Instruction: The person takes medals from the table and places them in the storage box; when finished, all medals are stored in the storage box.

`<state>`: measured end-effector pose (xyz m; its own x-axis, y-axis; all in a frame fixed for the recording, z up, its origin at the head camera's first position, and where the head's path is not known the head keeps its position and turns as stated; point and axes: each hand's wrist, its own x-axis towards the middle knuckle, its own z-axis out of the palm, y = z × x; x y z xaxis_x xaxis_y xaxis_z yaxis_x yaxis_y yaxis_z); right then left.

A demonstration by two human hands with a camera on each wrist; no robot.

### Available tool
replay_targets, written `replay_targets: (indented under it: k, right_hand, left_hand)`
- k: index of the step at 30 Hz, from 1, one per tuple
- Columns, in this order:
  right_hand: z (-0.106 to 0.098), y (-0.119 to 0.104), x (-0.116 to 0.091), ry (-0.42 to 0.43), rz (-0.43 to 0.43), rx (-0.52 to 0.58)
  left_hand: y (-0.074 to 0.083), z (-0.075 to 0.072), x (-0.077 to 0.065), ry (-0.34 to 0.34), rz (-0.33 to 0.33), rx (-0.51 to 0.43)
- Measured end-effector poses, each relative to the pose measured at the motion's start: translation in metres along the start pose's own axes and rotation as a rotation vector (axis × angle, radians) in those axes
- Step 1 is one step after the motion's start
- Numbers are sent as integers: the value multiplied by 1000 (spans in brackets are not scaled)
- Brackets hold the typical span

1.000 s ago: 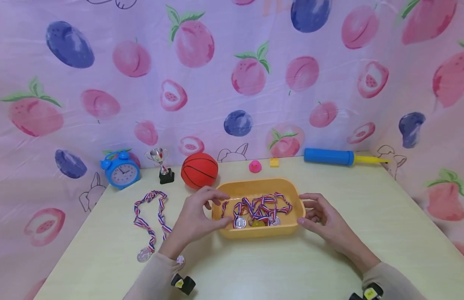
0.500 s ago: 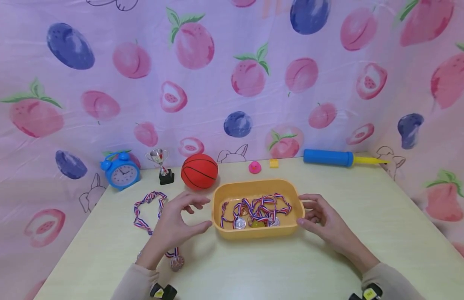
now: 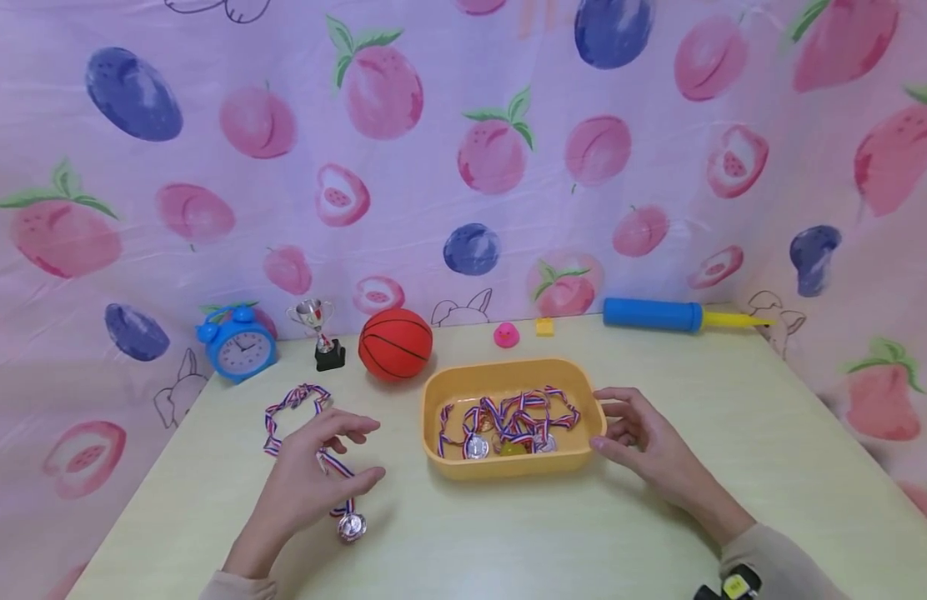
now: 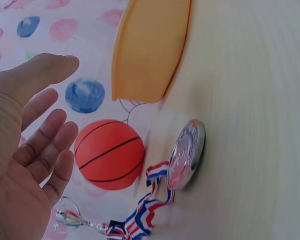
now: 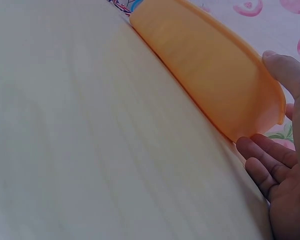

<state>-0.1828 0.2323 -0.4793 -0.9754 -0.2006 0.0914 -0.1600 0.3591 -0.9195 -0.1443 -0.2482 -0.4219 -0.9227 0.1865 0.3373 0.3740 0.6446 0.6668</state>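
Observation:
My left hand [image 3: 302, 475] hovers over the table's left part with fingers and thumb spread, holding nothing. Under and beside it lie medal ribbons [image 3: 297, 394], striped red, white and blue; one silver-coloured medal [image 3: 352, 527] shows just below the thumb. In the left wrist view that medal [image 4: 186, 156] lies near the palm side, its ribbon trailing off. At the right end of a yellow plastic bin [image 3: 508, 470], my right hand [image 3: 651, 446] rests its loosely bent fingertips against the wall and rim. Inside the bin are several medals [image 3: 476, 447] with tangled ribbons.
Along the back stand a blue alarm clock [image 3: 242, 346], a small trophy cup [image 3: 326, 337] and a red toy basketball [image 3: 396, 345]. Further right are a pink rubber duck [image 3: 506, 335], a yellow block [image 3: 544, 326] and a blue hand pump [image 3: 651, 315].
My left hand has drawn away from the bin's left end, moving left to above the ribbons on the table. My right hand has stayed at the bin's right end.

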Motion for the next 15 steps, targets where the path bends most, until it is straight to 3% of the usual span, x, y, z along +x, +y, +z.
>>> replay_targets:
  k: [5, 11, 15]
  right_hand:
    - [-1, -1, 0, 0, -2, -5]
    - [0, -2, 0, 5, 10, -2]
    - [0, -1, 0, 5, 4, 0]
  left_hand:
    - [-5, -7, -10, 18, -1, -9]
    - [-8, -9, -24, 27, -56, -6]
    - [-14, -8, -35, 35, -33, -4]
